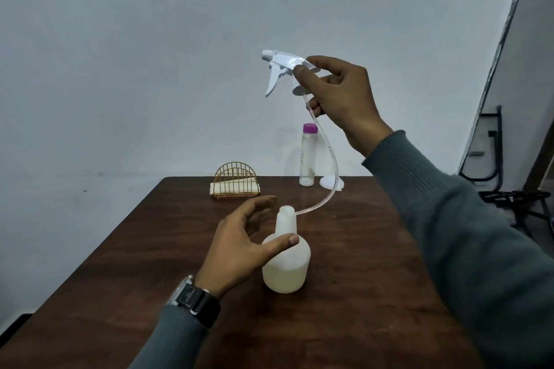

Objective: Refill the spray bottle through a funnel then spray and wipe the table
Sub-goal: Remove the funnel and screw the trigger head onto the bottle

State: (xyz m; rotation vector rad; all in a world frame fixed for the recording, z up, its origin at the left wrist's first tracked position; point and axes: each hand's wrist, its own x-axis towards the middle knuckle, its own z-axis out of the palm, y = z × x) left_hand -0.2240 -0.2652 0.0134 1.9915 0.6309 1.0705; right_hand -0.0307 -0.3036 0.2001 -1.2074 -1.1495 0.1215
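White trigger head (281,67) pinched in my right hand (341,99), tube clear of the spray bottle (286,260); left hand (242,245) loosely cups it; funnel next, I reckon.

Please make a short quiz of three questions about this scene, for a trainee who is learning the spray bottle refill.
1. True or false: the trigger head is screwed onto the spray bottle.
2. Which hand holds the trigger head? A) left hand B) right hand C) neither
3. Fill in: the clear bottle at the far edge of the table has a ____ cap.

Key
1. False. The right hand holds it up in the air; the dip tube curves down to beside the open neck.
2. B. The left hand steadies the bottle, thumb on its shoulder.
3. Purple.
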